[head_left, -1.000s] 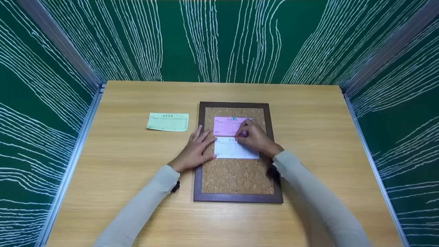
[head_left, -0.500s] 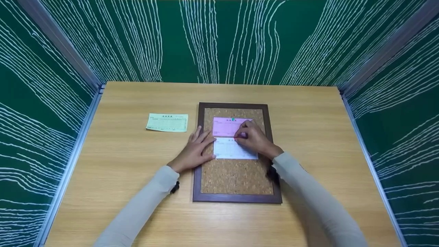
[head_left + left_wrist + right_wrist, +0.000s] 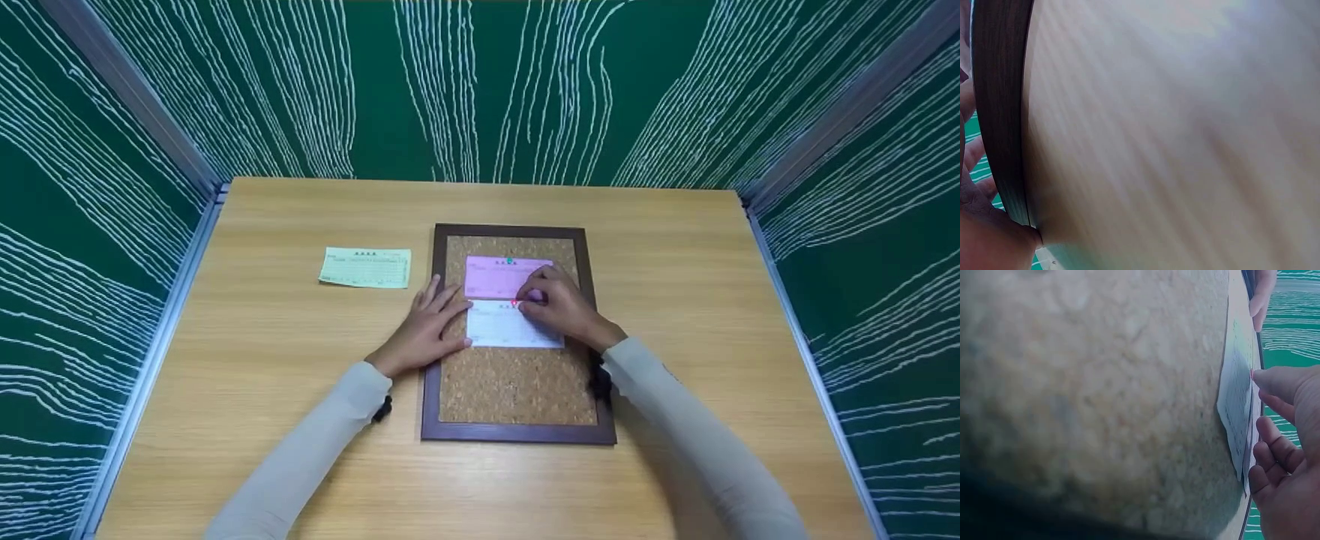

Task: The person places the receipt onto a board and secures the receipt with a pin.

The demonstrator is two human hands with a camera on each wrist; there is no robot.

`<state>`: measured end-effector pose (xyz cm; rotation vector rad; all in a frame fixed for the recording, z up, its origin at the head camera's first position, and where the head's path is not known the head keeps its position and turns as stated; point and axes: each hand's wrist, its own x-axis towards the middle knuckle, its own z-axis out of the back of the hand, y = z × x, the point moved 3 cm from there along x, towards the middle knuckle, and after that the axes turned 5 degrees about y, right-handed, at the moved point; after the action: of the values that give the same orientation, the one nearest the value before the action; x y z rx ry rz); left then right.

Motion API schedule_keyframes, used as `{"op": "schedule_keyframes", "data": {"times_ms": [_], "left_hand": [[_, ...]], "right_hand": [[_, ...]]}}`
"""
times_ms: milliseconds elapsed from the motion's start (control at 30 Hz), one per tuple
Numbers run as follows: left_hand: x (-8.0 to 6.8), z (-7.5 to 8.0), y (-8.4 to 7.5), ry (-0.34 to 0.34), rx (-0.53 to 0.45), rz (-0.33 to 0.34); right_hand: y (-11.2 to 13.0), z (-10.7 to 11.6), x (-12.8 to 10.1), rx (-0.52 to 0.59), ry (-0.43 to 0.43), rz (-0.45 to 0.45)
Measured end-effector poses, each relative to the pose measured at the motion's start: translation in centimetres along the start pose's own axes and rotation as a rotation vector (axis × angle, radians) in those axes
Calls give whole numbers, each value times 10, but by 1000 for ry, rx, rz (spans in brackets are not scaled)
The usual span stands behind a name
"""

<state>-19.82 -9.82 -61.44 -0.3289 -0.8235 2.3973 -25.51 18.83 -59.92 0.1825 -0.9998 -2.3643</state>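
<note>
On the framed corkboard a pink slip lies above a white slip, both printed. A green pushpin stands at the pink slip's top edge. A red pushpin stands at the top of the white one. My right hand is just right of the red pin, its thumb tip close beside it. The right wrist view shows thumb and index finger apart. My left hand rests spread over the board's left frame, with fingertips at the white slip's left edge.
A green printed slip lies on the wooden table, left of the board. The dark brown frame borders the cork. Green walls with white wavy lines enclose the table at the back and sides.
My right fingers have drawn slightly right, away from the red pushpin they pinched, and its head now shows. The left hand and the slips stay in place.
</note>
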Motion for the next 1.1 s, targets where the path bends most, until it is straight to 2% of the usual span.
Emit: {"op": "schedule_keyframes", "data": {"times_ms": [433, 733, 1100], "left_hand": [[0, -1, 2, 4, 5, 2], [1, -1, 1, 3, 2, -6], [2, -3, 5, 14, 4, 15]], "right_hand": [[-2, 11, -13, 63, -53, -49], [-12, 15, -24, 46, -63, -122], [-21, 25, -38, 83, -100, -120]]}}
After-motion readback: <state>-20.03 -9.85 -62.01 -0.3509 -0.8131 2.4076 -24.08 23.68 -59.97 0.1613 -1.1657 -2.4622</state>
